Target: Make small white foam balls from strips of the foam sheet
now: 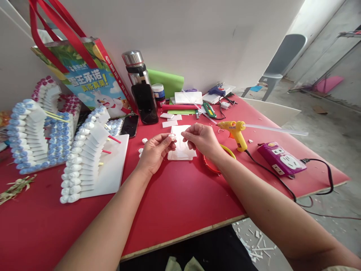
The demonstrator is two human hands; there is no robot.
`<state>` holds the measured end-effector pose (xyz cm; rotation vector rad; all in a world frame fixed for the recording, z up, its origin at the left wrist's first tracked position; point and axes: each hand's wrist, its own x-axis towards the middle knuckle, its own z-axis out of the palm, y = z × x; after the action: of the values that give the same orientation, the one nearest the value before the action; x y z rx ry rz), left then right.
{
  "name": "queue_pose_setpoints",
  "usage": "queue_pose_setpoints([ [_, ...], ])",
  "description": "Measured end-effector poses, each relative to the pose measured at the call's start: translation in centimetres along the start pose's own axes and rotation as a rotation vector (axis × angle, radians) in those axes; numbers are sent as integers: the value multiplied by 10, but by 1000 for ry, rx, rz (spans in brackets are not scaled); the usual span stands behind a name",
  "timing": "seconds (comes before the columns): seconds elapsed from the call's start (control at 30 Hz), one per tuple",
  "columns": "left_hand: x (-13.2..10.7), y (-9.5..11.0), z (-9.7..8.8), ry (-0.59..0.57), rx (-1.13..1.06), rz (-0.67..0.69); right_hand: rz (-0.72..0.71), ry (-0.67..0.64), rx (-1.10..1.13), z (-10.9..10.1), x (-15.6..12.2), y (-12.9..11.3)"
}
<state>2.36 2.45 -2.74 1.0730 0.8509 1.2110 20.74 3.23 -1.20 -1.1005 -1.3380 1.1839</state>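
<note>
Between thumb and fingers my left hand (158, 148) pinches a small white paper rose (172, 137) over the table. Just right of it, my right hand (200, 138) is closed in a pinch; whatever its fingertips hold, if anything, is too small to make out. Below both hands lies a stack of white paper sheets (182, 153). A couple of similar white roses (144, 140) rest left of my left hand. Farther left stands a white board (113, 173) with a curved wall of folded paper edged in white roses (73, 165).
A yellow glue gun (235, 131) with a clear stick lies right of my hands, near a purple power socket (282, 160) and cord. Behind stand a steel flask (135, 67), a phone on a holder (144, 103) and a printed bag (93, 82). Blue-and-white rose pieces (28, 131) stand left.
</note>
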Motion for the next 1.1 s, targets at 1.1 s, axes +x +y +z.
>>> queue_pose_setpoints([
  [1.1,-1,0,-1,4,-243,-151,212,-117,-1560,-45,-59,-17],
])
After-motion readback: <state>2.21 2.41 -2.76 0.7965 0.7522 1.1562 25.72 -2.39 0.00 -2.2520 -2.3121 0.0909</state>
